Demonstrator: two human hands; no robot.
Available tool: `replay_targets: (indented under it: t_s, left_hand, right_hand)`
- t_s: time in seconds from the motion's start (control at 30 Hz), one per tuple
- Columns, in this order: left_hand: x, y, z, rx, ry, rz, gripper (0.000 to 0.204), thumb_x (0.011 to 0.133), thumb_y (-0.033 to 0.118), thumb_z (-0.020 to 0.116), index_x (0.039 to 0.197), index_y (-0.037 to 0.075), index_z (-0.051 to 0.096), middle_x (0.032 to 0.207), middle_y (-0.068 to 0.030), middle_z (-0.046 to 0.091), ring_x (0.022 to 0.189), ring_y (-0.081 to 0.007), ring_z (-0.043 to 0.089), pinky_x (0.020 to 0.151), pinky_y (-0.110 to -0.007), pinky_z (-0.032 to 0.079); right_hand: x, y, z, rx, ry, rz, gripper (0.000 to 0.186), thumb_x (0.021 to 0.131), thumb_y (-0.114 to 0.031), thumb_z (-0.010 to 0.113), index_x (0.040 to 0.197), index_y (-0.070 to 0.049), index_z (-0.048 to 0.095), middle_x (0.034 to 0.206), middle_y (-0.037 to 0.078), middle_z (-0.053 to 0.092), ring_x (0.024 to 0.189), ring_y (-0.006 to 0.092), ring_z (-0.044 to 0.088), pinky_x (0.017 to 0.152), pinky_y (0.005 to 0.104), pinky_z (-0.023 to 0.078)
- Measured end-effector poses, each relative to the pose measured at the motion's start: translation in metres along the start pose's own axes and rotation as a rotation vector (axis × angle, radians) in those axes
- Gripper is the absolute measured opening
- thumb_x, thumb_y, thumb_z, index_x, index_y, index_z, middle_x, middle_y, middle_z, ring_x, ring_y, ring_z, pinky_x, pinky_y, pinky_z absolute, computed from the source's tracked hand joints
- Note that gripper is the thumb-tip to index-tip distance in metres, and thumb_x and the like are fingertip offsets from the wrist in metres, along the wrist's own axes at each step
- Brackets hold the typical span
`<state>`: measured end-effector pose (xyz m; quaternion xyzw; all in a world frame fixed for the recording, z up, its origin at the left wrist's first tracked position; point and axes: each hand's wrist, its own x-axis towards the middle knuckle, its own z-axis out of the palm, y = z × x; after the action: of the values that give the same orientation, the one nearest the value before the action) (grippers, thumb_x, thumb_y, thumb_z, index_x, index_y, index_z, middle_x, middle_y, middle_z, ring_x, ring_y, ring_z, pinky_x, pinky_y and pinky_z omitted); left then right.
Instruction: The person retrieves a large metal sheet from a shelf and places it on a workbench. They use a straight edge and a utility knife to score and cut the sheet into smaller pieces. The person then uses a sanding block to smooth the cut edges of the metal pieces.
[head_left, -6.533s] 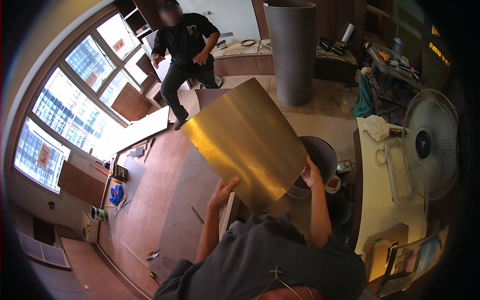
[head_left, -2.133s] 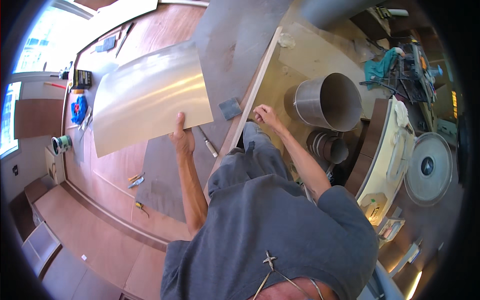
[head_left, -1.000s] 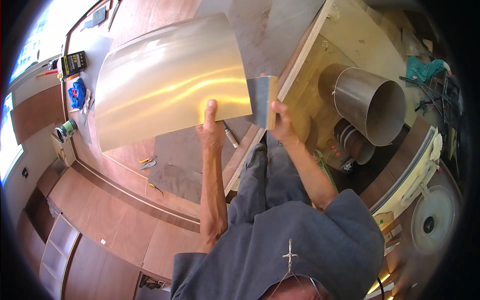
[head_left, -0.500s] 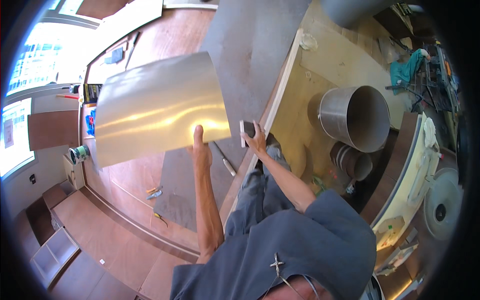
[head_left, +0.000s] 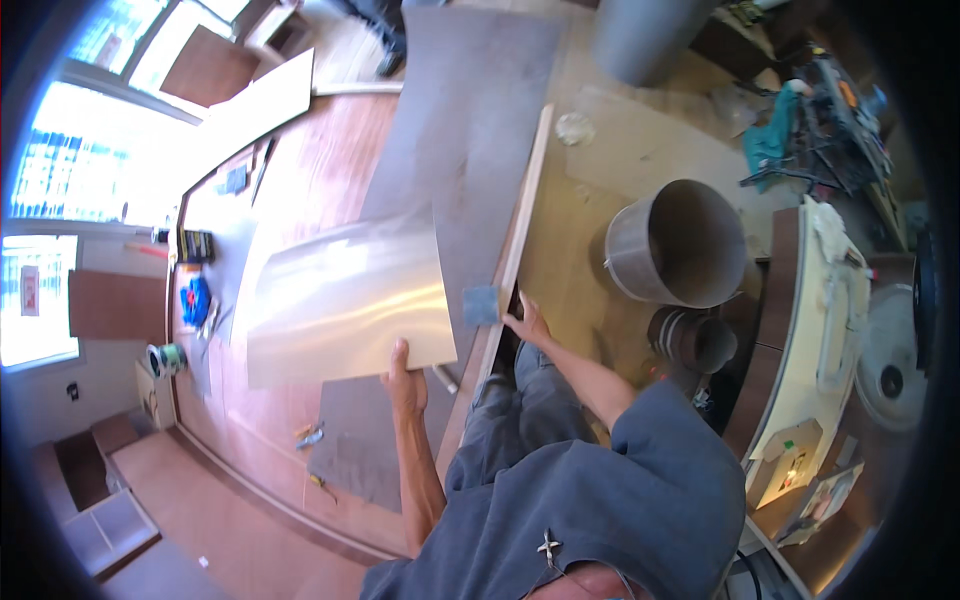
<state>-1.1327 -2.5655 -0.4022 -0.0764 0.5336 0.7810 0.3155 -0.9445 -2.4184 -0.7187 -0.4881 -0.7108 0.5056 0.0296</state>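
Observation:
A thin, gently curved sheet of shiny pale-gold metal (head_left: 345, 310) hangs tilted over the workbench. My left hand (head_left: 405, 385) grips its near edge close to the right corner, thumb on top and fingers hidden underneath. At the bench's right edge sits a flat bluish-grey square block (head_left: 482, 305), like a sanding block. My right hand (head_left: 533, 322) is just right of this block, fingers apart, thumb tip at or very near its side. Beneath the sheet, a tool with a pale handle (head_left: 445, 379) is partly covered.
A dark sheet (head_left: 470, 110) covers part of the reddish wooden bench (head_left: 330, 150). Small hand tools (head_left: 308, 436) lie on the near side. On the floor at right stand a large metal cylinder (head_left: 630, 250) and a smaller one (head_left: 715, 345). A can (head_left: 165, 358) stands far left.
The metal sheet has come lower and nearer in view with my left hand. The block, dark-topped in my right hand before, now shows a grey face beyond my spread fingers.

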Motion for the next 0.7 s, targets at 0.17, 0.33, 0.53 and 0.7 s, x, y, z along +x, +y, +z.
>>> replay_targets:
  t_s: [0.17, 0.33, 0.53, 0.7]
  left_hand:
    - [-0.036, -0.006, 0.031, 0.022, -0.196, -0.074, 0.037, 0.097, 0.009, 0.064, 0.131, 0.000, 0.053, 0.122, -0.0094, 0.061, 0.113, -0.0200, 0.060, 0.100, -0.037, 0.049]
    - [-0.046, -0.026, 0.086, 0.010, -0.343, -0.098, 0.036, 0.097, 0.008, 0.064, 0.131, 0.003, 0.054, 0.120, -0.0082, 0.062, 0.111, -0.0199, 0.061, 0.099, -0.037, 0.051]
    - [-0.063, -0.035, 0.188, -0.001, -0.464, -0.110, 0.036, 0.095, 0.008, 0.067, 0.129, 0.004, 0.055, 0.117, -0.0079, 0.063, 0.110, -0.0208, 0.063, 0.098, -0.038, 0.052]
    - [-0.063, -0.056, 0.252, -0.015, -0.503, -0.070, 0.040, 0.095, 0.010, 0.068, 0.132, 0.003, 0.053, 0.120, -0.0087, 0.062, 0.110, -0.0219, 0.063, 0.096, -0.038, 0.054]
  right_hand:
    - [-0.063, 0.027, -0.092, 0.039, 0.084, 0.213, 0.092, 0.083, -0.051, 0.068, 0.152, 0.000, 0.036, 0.147, 0.028, 0.049, 0.136, 0.0396, 0.048, 0.113, 0.0441, 0.039]
    - [-0.094, 0.126, -0.129, 0.132, 0.341, 0.302, 0.088, 0.086, -0.046, 0.068, 0.151, 0.003, 0.036, 0.123, 0.022, 0.066, 0.117, 0.0339, 0.062, 0.102, 0.0403, 0.047]
    - [-0.086, 0.081, -0.233, 0.646, 0.588, -0.057, 0.027, 0.096, -0.023, 0.064, 0.108, 0.001, 0.067, 0.078, 0.007, 0.068, 0.067, 0.0119, 0.061, 0.064, 0.0288, 0.051]
    - [-0.058, -0.035, -0.365, 0.747, 0.739, -0.301, 0.023, 0.097, -0.025, 0.069, 0.092, -0.002, 0.067, 0.071, 0.003, 0.065, 0.061, 0.0071, 0.057, 0.056, 0.0227, 0.045]
